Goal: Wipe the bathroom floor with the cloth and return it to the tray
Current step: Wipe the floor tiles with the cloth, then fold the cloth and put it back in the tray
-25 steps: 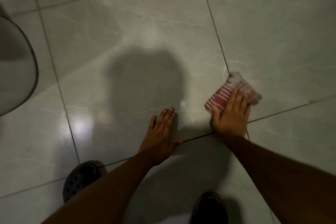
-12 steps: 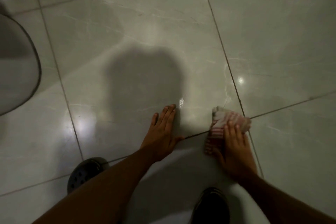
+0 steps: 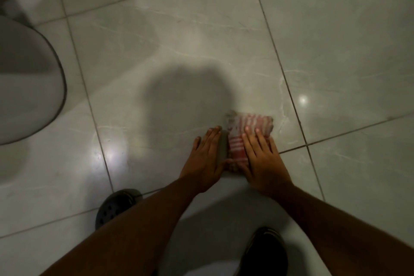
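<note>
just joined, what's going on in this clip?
A person is crouched over a grey tiled bathroom floor, wiping it by hand. The right hand lies flat on a red-and-white striped cloth, pressing it to the tile. The left hand is spread flat on the floor right beside the cloth, apparently as support. Both dark shoes show at the bottom edge. A rounded white fixture sits at the left. No tray is in view, so the cloth is not yet returned.
</note>
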The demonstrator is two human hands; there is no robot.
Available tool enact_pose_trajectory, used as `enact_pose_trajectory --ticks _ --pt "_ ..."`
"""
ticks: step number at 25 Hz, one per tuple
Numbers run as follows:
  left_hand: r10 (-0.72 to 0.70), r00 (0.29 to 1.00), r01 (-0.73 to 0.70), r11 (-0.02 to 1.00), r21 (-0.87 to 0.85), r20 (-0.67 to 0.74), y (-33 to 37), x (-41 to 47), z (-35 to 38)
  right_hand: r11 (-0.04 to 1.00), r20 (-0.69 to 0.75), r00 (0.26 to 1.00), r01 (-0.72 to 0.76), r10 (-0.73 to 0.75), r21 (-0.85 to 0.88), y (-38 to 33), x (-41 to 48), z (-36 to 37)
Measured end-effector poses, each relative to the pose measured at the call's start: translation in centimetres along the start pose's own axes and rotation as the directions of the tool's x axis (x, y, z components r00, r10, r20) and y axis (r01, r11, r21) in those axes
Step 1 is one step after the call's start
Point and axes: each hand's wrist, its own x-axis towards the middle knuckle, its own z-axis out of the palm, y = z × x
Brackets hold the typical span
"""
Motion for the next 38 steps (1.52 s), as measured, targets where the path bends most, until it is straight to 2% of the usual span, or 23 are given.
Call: enact_pose_trajectory --ticks 2,6,8,9,10,11,12,14,15,16,18,21,24,26,29,32,35,38 --pt "-0.075 0.997 0.073 0.993 -0.093 -0.028 1.0 0.2 -0.4 1.000 0.055 0.998 -0.005 0.006 -0.011 1.5 -3.1 0.7" --pt "-0.246 0.966 0.226 0.955 -0.194 -0.084 4.3 1.0 -0.6 0.991 0.096 0.986 -0.135 0.135 -0.003 5.8 -3.6 -1.6" --pt "-0.299 0.948 0.272 0.939 -0.212 -0.110 6.4 1.6 -0.6 0.962 0.008 0.966 -0.258 0.258 0.094 6.0 -2.6 -3.2" --pt "-0.318 0.941 0.286 0.931 -0.228 -0.118 7.6 2.1 -0.4 0.909 -0.067 0.919 -0.370 0.389 0.193 5.4 -2.2 -3.6" --pt "-0.354 0.929 0.317 0.914 -0.254 -0.112 8.7 2.6 -0.3 0.805 -0.107 0.826 -0.498 0.554 0.323 4.5 -1.7 -3.8" --pt "-0.403 0.912 0.365 0.884 -0.293 -0.079 9.7 3.2 -0.1 0.648 -0.076 0.699 -0.609 0.711 0.457 3.4 -1.1 -4.0" --pt "-0.453 0.891 0.420 0.841 -0.340 -0.019 10.6 4.0 0.0 0.461 0.012 0.564 -0.686 0.825 0.563 2.3 -0.6 -4.3" --pt "-0.501 0.861 0.488 0.763 -0.424 0.088 12.1 5.5 0.6 0.110 0.219 0.354 -0.711 0.909 0.695 0.9 0.4 -4.4" --pt "-0.497 0.859 0.498 0.750 -0.434 0.127 12.9 6.1 1.0 -0.023 0.302 0.302 -0.672 0.904 0.740 0.5 0.8 -4.4" --pt "-0.490 0.854 0.513 0.742 -0.432 0.172 13.4 6.5 1.2 -0.105 0.356 0.294 -0.622 0.887 0.776 0.4 1.2 -4.5" --pt "-0.502 0.811 0.583 0.654 -0.483 0.300 13.7 7.2 0.9 -0.118 0.355 0.356 -0.543 0.865 0.832 0.1 1.6 -5.3" --pt "-0.471 0.725 0.679 0.367 -0.636 0.503 12.8 7.2 -2.3 -0.110 0.329 0.497 -0.418 0.803 0.902 -1.0 1.2 -8.3" --pt "-0.412 0.721 0.674 0.231 -0.701 0.557 11.0 5.9 -9.0 -0.208 0.357 0.615 -0.302 0.703 0.930 -3.4 1.2 -13.6" --pt "-0.349 0.744 0.643 0.139 -0.753 0.570 9.8 4.5 -14.5 -0.214 0.345 0.680 -0.272 0.647 0.938 -5.6 2.1 -18.2" --pt "-0.351 0.785 0.583 0.139 -0.801 0.511 7.8 2.8 -23.9 -0.160 0.292 0.765 -0.245 0.574 0.956 -10.3 4.6 -25.9" --pt "-0.426 0.824 0.486 0.189 -0.853 0.374 5.4 0.9 -33.9 -0.017 0.219 0.839 -0.243 0.499 0.970 -16.1 8.7 -32.9" --pt "-0.507 0.824 0.403 0.209 -0.891 0.254 2.1 -1.5 -44.1 0.112 0.156 0.895 -0.222 0.418 0.969 -22.8 13.4 -39.8" --pt "-0.542 0.829 0.339 0.291 -0.895 0.138 -2.0 -4.1 -53.3 0.236 0.081 0.931 -0.174 0.356 0.956 -29.7 17.9 -45.2"
